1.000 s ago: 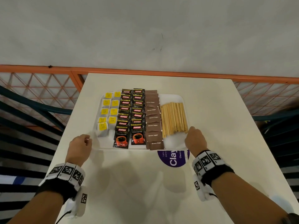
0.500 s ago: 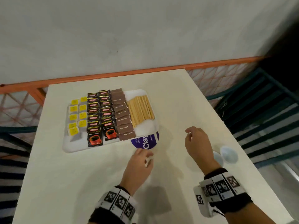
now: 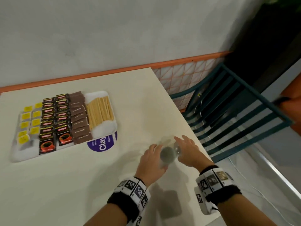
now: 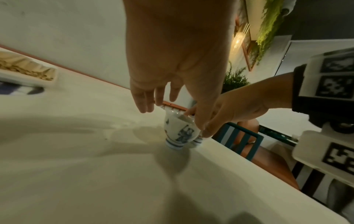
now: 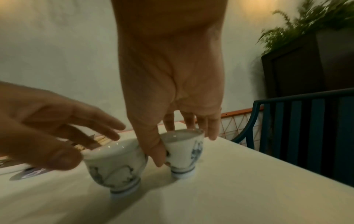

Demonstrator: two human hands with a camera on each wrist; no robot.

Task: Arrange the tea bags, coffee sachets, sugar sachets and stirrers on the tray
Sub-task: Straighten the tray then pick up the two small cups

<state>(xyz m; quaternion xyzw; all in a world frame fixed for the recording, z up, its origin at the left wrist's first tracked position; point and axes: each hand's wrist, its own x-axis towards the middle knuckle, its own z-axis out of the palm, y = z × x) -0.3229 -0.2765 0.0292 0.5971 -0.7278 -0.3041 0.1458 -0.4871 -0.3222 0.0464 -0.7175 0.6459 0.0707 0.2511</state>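
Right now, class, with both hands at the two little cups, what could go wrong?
1. The two small white-and-blue porcelain cups stand close together; closing the left hand and right hand may knock them together.
2. They sit near the cream table's edge; a nudge could send one off.

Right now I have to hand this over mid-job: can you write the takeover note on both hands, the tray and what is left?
Left hand: fingers spread around the nearer cup, thumb at its rim; grip not closed.
Right hand: thumb and fingers around the farther cup, which stands on the table.
Tray: far left, in nobody's grip, over a purple sticker.
Done: tea bags, coffee sachets, sugar sachets and stirrers lie in rows on it.
Left: nothing obvious on the tray; both cups stand near the table's right edge, so handle them carefully.
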